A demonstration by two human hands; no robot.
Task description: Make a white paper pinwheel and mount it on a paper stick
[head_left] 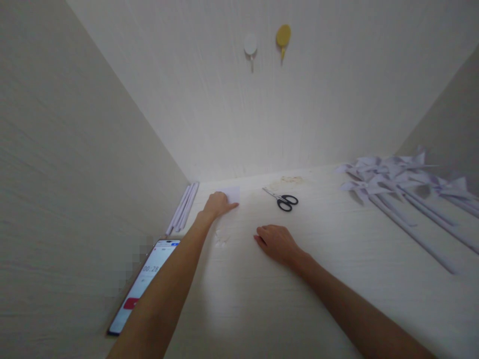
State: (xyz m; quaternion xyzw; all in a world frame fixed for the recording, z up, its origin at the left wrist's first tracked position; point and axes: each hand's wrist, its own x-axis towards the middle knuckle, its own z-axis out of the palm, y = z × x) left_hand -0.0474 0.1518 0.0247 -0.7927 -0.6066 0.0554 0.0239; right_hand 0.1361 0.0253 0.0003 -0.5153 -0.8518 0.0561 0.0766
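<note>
At the back left of the table, my left hand (217,205) is on a small piece of white paper (233,192). Its fingers are curled over the paper's near left part, and the thumb points right along the front edge. My right hand (278,243) rests on the table nearer to me, fingers curled in, with nothing visible in it. Just beyond that hand lies a pair of scissors (283,200) with black handles, blades pointing to the back left. Small clear bits (221,239), too small to name, lie between my forearms.
Several paper pinwheels (374,187) on rolled paper sticks are heaped at the right. Rolled white paper tubes (183,207) lie along the left wall. A phone (149,271) showing a timer is partly behind my left forearm. White (250,45) and yellow hooks (283,37) are on the back wall.
</note>
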